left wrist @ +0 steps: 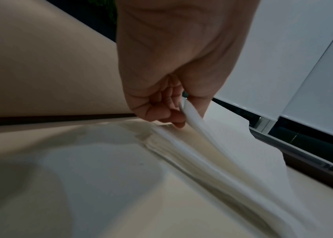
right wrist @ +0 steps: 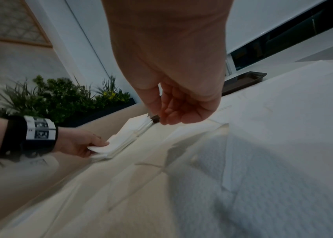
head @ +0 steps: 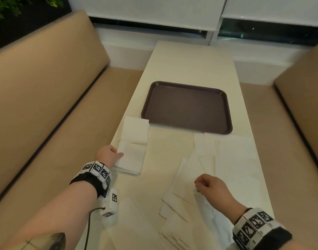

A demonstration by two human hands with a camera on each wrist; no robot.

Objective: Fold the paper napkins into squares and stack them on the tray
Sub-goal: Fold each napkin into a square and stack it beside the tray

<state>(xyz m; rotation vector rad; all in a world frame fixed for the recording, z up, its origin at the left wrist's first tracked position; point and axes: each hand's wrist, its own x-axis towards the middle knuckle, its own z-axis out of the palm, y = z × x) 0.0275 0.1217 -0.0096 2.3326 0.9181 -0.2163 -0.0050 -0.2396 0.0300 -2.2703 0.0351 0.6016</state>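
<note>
My left hand [head: 108,154] fingers [left wrist: 173,119] pinch the thin white top napkin [head: 132,154], lifting its edge off the stack; right hand [head: 211,184] hangs loosely curled, empty

We see both forearms bare, no sleeves. Left wrist band [head: 93,175]: black strap under white blocks with black square-code markers; a white camera unit [head: 110,204] with the same markers beside it, thin black cable [head: 87,230] trailing off. Right wrist band [head: 257,226]: same black strap, marker blocks.
</note>
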